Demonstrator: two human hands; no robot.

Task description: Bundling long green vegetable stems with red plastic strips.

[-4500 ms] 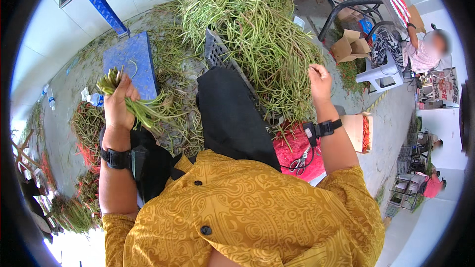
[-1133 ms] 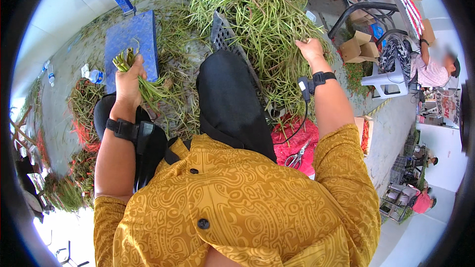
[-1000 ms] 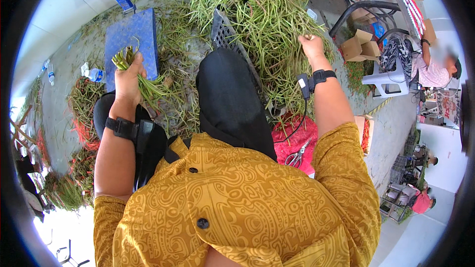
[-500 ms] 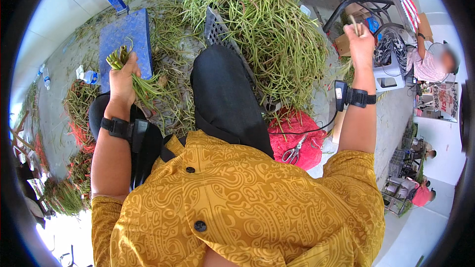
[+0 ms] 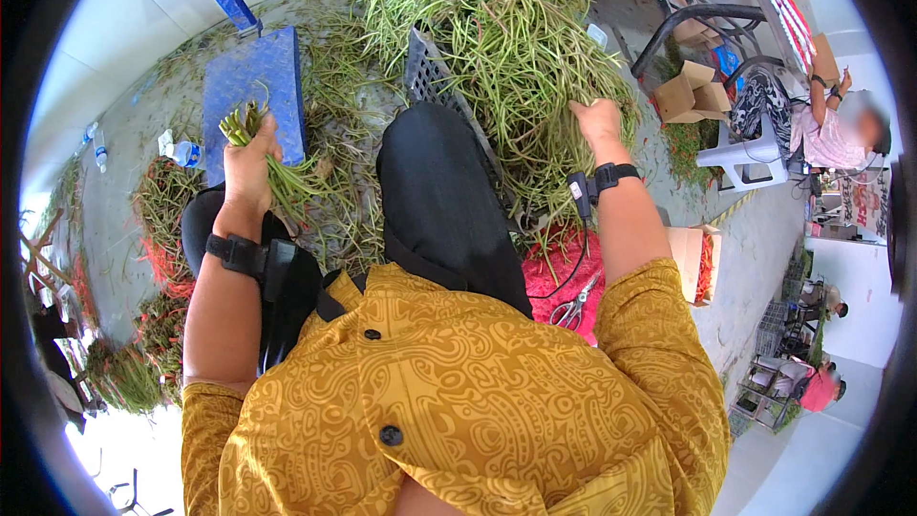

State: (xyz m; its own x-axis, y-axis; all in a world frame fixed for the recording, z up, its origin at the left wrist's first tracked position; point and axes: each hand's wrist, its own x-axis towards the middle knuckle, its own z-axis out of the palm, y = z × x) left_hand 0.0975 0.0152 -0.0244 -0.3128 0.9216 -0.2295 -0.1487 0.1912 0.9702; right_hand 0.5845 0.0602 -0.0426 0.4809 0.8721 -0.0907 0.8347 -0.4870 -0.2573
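Observation:
In my left hand [image 5: 250, 161] is a bunch of green stems [image 5: 239, 126], its thick cut ends up and its thinner ends trailing right past the wrist. The fist is wrapped round it, over the near edge of a blue scale platform [image 5: 256, 86]. My right hand [image 5: 600, 124] is at the right side of a big heap of loose green stems [image 5: 478, 19]. Its fingers are curled in against the heap, and whatever they grip is hidden. A dark perforated crate [image 5: 427, 72] leans at the heap's left side, beyond my knee.
Scissors [image 5: 574, 310] lie on a red net bag [image 5: 546, 277] by my right thigh. Tied bundles [image 5: 158, 205] and a plastic bottle [image 5: 186, 154] are at left. Right are cardboard boxes [image 5: 690, 96], a grey stool [image 5: 743, 155], a black-legged frame [image 5: 659, 24] and a seated person [image 5: 829, 139].
My right hand has swung left and down from the right side onto the heap; the pale stem it held no longer shows. My left hand keeps its bunch. The view has shifted slightly.

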